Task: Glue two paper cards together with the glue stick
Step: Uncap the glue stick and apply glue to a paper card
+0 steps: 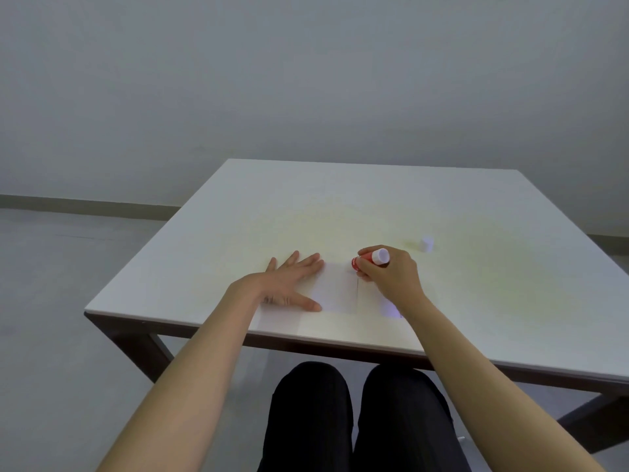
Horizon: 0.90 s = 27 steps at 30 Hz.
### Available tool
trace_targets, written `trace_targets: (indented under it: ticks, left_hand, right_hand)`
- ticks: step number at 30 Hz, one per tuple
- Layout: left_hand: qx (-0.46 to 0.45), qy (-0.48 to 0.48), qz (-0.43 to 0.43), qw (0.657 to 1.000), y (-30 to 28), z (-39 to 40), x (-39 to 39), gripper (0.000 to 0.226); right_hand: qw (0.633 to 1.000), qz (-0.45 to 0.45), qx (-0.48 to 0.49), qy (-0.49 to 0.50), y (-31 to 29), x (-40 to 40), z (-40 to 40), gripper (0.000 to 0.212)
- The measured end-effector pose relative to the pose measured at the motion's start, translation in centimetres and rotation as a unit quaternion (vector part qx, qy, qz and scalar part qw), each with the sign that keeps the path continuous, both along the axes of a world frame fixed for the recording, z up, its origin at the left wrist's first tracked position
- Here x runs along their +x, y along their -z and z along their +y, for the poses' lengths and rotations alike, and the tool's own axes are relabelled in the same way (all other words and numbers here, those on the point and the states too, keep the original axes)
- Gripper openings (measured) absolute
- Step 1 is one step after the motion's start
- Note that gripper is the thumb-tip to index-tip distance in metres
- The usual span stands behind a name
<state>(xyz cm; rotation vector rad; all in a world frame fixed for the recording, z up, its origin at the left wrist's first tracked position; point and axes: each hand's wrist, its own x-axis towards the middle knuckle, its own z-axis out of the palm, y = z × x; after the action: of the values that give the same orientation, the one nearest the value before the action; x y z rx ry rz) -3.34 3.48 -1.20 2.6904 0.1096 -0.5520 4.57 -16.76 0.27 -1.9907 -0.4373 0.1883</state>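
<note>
Two white paper cards lie side by side near the table's front edge: the left card point(335, 289) and the right card point(388, 306), partly hidden under my right wrist. My left hand point(289, 284) lies flat with fingers spread, pressing on the left card's left edge. My right hand point(388, 272) grips a red glue stick point(366, 258) with a white end, tilted so its tip points down to the left card's far right corner. The white cap point(427, 243) stands on the table behind my right hand.
The white table point(340, 206) has dark legs and stands on a grey floor by a plain wall. My knees in black trousers point(357, 420) are under the front edge.
</note>
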Motion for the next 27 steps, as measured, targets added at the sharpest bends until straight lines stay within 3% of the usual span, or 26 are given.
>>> trace_targets:
  ticks: [10, 15, 22, 27]
  left_hand:
    - [-0.018, -0.012, -0.015, 1.0, 0.3, -0.1, 0.0, 0.097]
    - [0.016, 0.001, 0.001, 1.0, 0.1, 0.1, 0.1, 0.101]
    - [0.001, -0.001, 0.006, 1.0, 0.1, 0.0, 0.4, 0.105]
    - [0.027, 0.014, 0.008, 0.999, 0.0, 0.1, 0.2, 0.102]
  right_hand:
    - [0.987, -0.12, -0.027, -0.107, 0.3, -4.0, 1.8, 0.012]
    - [0.987, -0.142, -0.05, -0.061, -1.0, -1.8, 1.2, 0.017]
    - [0.986, -0.011, -0.002, -0.167, 0.2, -2.8, 1.3, 0.008]
    - [0.996, -0.006, -0.007, -0.083, 0.1, -0.7, 1.9, 0.011]
